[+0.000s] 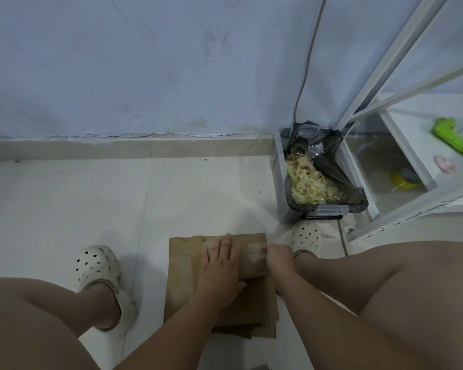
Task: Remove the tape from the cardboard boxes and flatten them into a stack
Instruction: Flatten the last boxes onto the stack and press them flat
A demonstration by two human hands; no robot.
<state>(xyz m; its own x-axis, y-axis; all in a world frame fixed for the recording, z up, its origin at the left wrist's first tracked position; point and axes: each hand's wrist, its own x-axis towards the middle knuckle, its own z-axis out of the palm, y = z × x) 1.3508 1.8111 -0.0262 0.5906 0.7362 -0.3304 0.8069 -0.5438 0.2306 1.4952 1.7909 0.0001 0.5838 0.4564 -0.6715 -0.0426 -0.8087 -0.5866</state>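
Head view, left grip (pixel 219 265) flat on half-hidden cardboard (pixel 185 265), right grip (pixel 280 257) pinching blurred tape (pixel 255 252)

Flat left hand (pixel 219 265) presses cardboard (pixel 186 265); right hand (pixel 280 259) pinches tape (pixel 257 251).

Corner of a domestic room, apparently a home: pale tiled floor (pixel 64 196), scuffed painted wall (pixel 145 62) with peeling skirting (pixel 118 149), white shelving rack (pixel 385 68), bag-lined plastic bin (pixel 280 182) holding scraps.

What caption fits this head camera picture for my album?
Left hand presses flattened cardboard while right hand pinches tape; a bin of tape scraps stands nearby.
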